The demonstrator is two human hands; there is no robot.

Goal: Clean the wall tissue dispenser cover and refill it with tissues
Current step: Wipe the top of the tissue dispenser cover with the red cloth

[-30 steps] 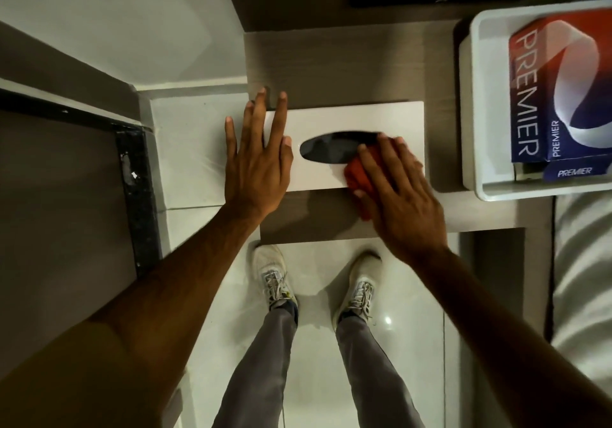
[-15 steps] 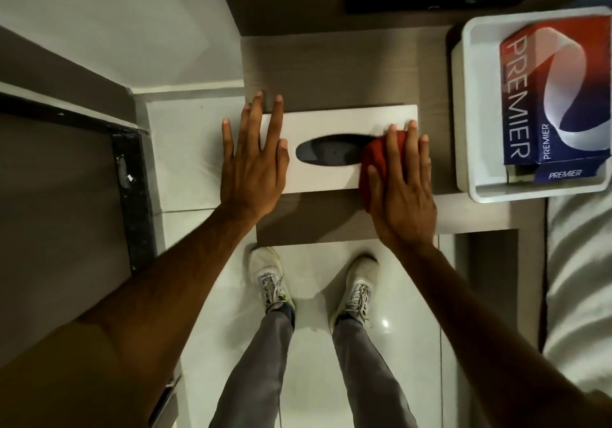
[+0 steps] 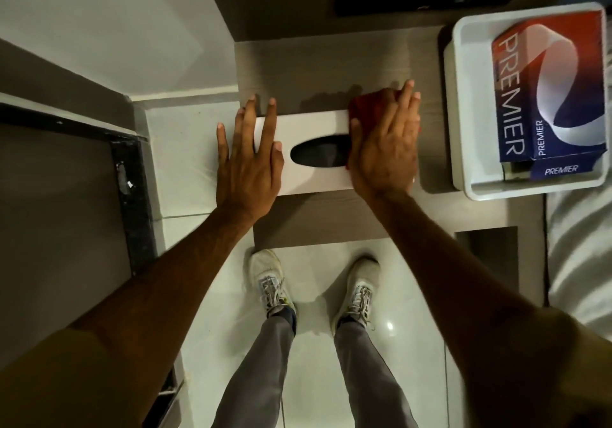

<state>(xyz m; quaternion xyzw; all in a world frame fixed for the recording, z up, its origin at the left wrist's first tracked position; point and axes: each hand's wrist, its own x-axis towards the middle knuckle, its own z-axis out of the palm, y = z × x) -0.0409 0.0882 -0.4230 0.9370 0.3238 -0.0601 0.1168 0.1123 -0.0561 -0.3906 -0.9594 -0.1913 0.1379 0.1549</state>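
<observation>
Two bare hands lay on the white dispenser cover [image 3: 314, 126], which rested flat on the brown wooden worktop [image 3: 331, 63], near its front edge and toward its left end. The left hand [image 3: 246, 166] was spread out with straight fingers and pressed down on the left end of the cover; it grasped nothing, its grip was released. The right hand [image 3: 384, 149] was also flat, palm down, on a red cloth [image 3: 366, 104], and pushed it against the right end of the cover. The cloth came out from under the fingers at the far side and went a little over the far edge of the cover onto the worktop. The dark oval opening [image 3: 316, 152] of the cover stayed visible between both hands, and the right hand covered its right tip. At the right end of the worktop, apart from the cover, stood a white tray [image 3: 460, 96], and in it lay a blue and red tissue box [image 3: 546, 96] with the word PREMIER on it. Below the front edge of the worktop, on the pale tiled floor [image 3: 318, 295], stood the person's white sneakers [image 3: 270, 282] and grey trouser legs.
</observation>
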